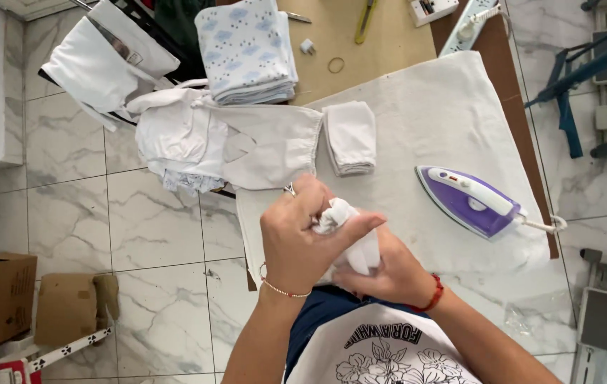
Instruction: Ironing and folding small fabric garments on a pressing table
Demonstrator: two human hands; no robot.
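- Marble floor tiles [161, 235] lie under a padded ironing board [453, 128], covered in off-white cloth, that runs away from the person at a slant.
- Left hand [302, 238] is closed around a small bunched white cloth [342, 227], thumb stretched across its top and fingers curled over the back, so the fabric is pinched tight rather than hanging loose.
- Right hand [389, 274] grips the same cloth from below and behind, cupping the lower bunch; the two hands touch, held just above the near end of the board and close to the body.
- Just beyond the hands a folded stack of white pieces [350, 137] sits squared up on the board, edges aligned, near enough to reach.
- To the right a purple and white iron [470, 201] rests flat on the board, well clear of both hands, its cord trailing off the right edge.
- Left of the stack, loose white garments [211, 139] drape over the board's far corner, seemingly unsorted.
- Farther back a folded blue-patterned pile [246, 50] stands on a brown table [389, 35].
- Cardboard boxes [4, 299] sit on the floor at lower left.
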